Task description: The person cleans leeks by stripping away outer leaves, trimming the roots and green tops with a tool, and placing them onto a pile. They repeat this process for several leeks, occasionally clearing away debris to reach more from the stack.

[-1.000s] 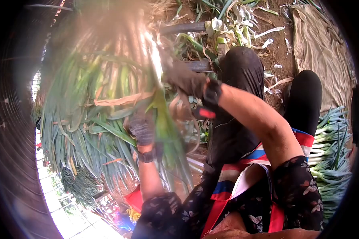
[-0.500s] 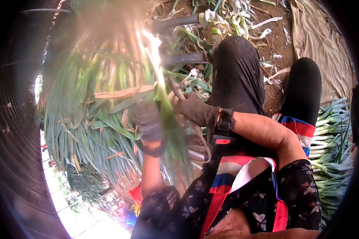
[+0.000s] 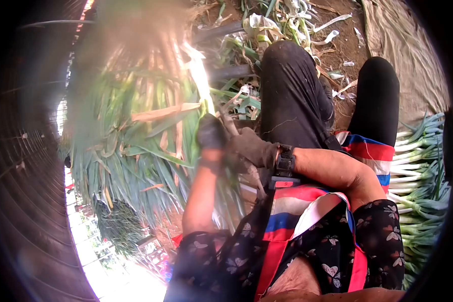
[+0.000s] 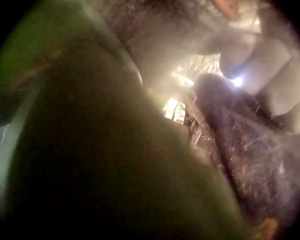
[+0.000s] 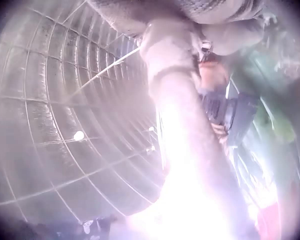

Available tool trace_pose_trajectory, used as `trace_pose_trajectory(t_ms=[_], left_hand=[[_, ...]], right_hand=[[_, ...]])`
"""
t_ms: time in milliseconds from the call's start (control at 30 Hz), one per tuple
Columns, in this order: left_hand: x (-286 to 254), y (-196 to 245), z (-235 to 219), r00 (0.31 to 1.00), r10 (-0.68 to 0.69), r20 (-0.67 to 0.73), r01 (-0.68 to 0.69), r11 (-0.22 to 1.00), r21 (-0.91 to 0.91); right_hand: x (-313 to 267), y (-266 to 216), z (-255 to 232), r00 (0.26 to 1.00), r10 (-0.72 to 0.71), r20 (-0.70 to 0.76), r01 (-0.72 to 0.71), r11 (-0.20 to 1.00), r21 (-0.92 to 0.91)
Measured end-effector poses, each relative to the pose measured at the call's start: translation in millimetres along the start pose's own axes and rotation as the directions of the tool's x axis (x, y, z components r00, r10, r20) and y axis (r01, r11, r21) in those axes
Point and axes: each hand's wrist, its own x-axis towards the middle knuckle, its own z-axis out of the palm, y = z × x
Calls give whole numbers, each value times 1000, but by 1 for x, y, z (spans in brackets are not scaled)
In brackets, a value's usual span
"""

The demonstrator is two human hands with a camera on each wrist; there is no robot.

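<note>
My gloved left hand (image 3: 211, 132) grips a green onion around its lower stalk, where the white shaft (image 3: 199, 73) turns green. The long leaves trail down past the wrist and loom broad and dark in the left wrist view, as a blurred leaf (image 4: 100, 140). Right beside it, my gloved right hand (image 3: 251, 147) holds a tube-like wand, its thin tip (image 3: 228, 121) slanting up beside the onion. A hose (image 5: 182, 105) runs out of the right hand, pale and overexposed. Under both hands spreads a big pile of uncleaned green onions (image 3: 121, 131).
Dark bars (image 3: 231, 73) jut out near my knee (image 3: 289, 90). Peeled skins and scraps (image 3: 307, 25) litter the soil. Cleaned green onions (image 3: 412, 201) lie stacked at the right, below a tan cloth (image 3: 407, 60). A ribbed, curved wall (image 3: 25, 171) stands at the left.
My right hand has drawn down toward my body with the wand. The left hand has moved up the onion and to the right, so both hands are now close together.
</note>
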Motion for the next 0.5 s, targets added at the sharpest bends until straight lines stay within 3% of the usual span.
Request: trace_pose_trajectory(t_ms=[33, 67, 133, 167, 233, 333, 433, 467, 500], left_hand=[[1, -5, -11, 993, -65, 101, 79, 987, -136], [-1, -9, -22, 972, -109, 209, 164, 951, -263], [-20, -6, -61, 984, -90, 156, 159, 840, -518], [-29, -5, -81, 971, -65, 230, 189, 796, -576], [-43, -11, -108, 929, -3, 369, 268, 692, -670], [-72, -13, -120, 830, -44, 557, 389, 761, -519], [-112, -11, -116, 790, -133, 598, 530, 639, -557], [-126, -10, -108, 767, -193, 612, 612, 509, -606], [-136, -11, -102, 743, -167, 648, 668, 249, -702]], right_hand=[[-1, -13, -14, 999, 30, -17, -29, 999, 32], [-1, -26, -27, 974, 227, 5, -220, 934, 281], [-4, -35, -36, 926, 377, -3, -319, 788, 527], [-6, -40, -40, 894, 448, -7, -341, 690, 638], [-5, -41, -40, 887, 462, 6, -353, 671, 652], [-5, -38, -34, 883, 469, -9, -349, 670, 655], [-7, -34, -32, 942, 333, -25, -239, 723, 649], [-8, -30, -29, 966, 256, -30, -182, 762, 622], [-7, -18, -20, 989, 144, -23, -108, 831, 546]])
